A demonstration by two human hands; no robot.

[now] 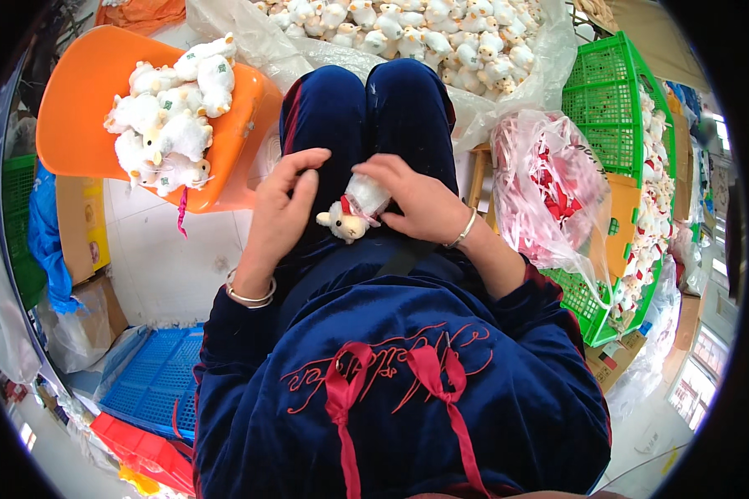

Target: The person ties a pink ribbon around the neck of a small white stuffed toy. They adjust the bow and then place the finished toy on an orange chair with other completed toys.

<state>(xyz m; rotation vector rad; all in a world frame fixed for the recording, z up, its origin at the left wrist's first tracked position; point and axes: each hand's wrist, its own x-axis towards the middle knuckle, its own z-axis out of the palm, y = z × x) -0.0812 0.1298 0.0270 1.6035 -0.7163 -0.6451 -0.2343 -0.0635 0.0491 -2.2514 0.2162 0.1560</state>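
A small white plush sheep (368, 196) with a bit of red at its neck lies on my lap, its head pointing toward my left. My right hand (420, 198) is closed around its body, thumb beneath and fingers over the top. Beside it, my left hand (285, 204) hovers above my left thigh, thumb and fingers apart, holding nothing. On the orange chair (75, 104) at the left sits a pile of similar white plush toys (165, 116), with a magenta ribbon (182, 212) dangling off the seat edge.
Beyond my knees, a clear plastic sheet (474, 108) holds a heap of plush toys (416, 37). To the right are a plastic bag of red and pink ribbons (549, 187) and green crates (601, 87) with more toys. Blue (150, 378) and red (141, 449) crates stand lower left.
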